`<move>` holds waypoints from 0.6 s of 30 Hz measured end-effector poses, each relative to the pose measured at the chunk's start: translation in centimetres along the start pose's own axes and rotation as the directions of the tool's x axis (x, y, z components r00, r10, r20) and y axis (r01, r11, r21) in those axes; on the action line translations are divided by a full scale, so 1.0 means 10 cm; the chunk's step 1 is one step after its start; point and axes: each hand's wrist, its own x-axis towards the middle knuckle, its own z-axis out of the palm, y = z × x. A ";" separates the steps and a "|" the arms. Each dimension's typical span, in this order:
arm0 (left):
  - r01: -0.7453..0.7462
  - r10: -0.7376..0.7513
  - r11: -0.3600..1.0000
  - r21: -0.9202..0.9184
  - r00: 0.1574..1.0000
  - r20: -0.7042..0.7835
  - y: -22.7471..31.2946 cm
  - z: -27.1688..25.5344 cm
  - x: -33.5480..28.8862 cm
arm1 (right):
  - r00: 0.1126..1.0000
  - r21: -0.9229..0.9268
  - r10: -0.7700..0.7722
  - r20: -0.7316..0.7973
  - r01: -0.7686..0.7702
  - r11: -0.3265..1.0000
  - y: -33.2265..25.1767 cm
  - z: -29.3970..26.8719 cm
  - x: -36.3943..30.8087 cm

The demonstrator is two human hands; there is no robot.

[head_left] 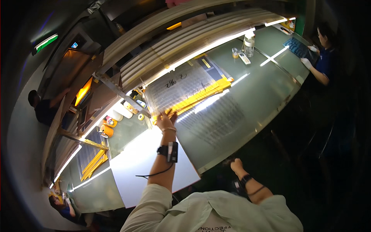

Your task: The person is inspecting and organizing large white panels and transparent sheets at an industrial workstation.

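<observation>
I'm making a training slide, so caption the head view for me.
Left hand at the yellow-edged stack of sheets on a greenish worktable; right hand beyond its near edge.

Room at near right, far side crowded
Passage is allowed over the glass tabletop (266, 91); the far side is blocked by stacked sheets (183, 89), a clear bottle (249, 45) and the shelf (185, 43).
</observation>
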 end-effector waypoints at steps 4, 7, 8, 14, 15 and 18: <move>0.382 -0.381 0.904 -0.191 0.924 0.043 -0.80 -0.51 0.23 | 0.713 -0.105 -0.604 -0.357 0.612 0.784 -0.25 -0.58 -0.15; 0.438 -0.434 0.898 0.043 0.898 -0.077 -1.22 -0.63 0.18 | 0.895 0.496 -0.158 -0.418 0.370 0.786 -0.20 -0.78 0.04; 0.408 -0.399 0.896 0.173 0.913 -0.090 -1.30 -0.58 0.12 | 0.970 0.684 0.046 -0.239 0.135 0.717 -0.17 -0.85 0.10; 0.347 -0.358 0.817 0.460 0.931 -0.065 -1.60 -0.81 0.27 | 0.908 0.789 0.170 0.384 -0.418 0.450 -0.32 -0.89 -0.03; 0.441 -0.479 0.771 0.459 0.877 -0.038 -1.50 -0.64 0.11 | 0.936 0.797 0.159 0.314 -0.351 0.491 -0.26 -0.93 -0.11; 0.403 -0.520 0.693 0.597 0.854 0.027 -1.60 -0.58 0.15 | 0.972 0.827 0.144 0.186 -0.234 0.511 -0.38 -1.06 -0.28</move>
